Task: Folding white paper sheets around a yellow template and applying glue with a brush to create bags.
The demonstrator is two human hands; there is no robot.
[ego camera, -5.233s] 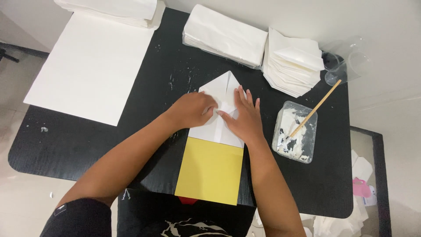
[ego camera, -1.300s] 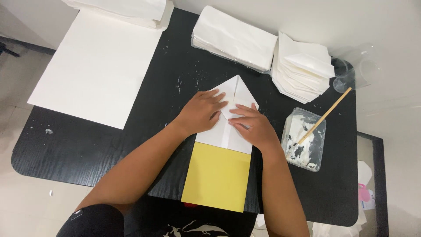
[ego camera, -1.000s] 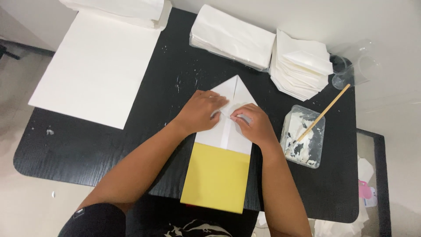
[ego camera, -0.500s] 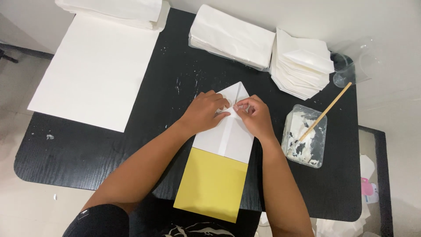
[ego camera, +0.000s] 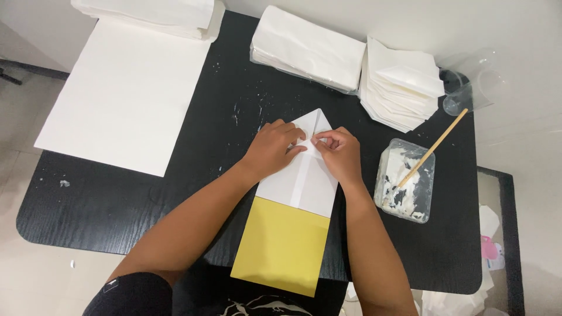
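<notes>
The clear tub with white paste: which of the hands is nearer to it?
Right. The right hand lies on the folded white paper just beside the tub; the left hand is farther away.

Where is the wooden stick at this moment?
In the head view, the wooden stick leans in the clear plastic tub on the table's right side, just right of the right hand.
</notes>
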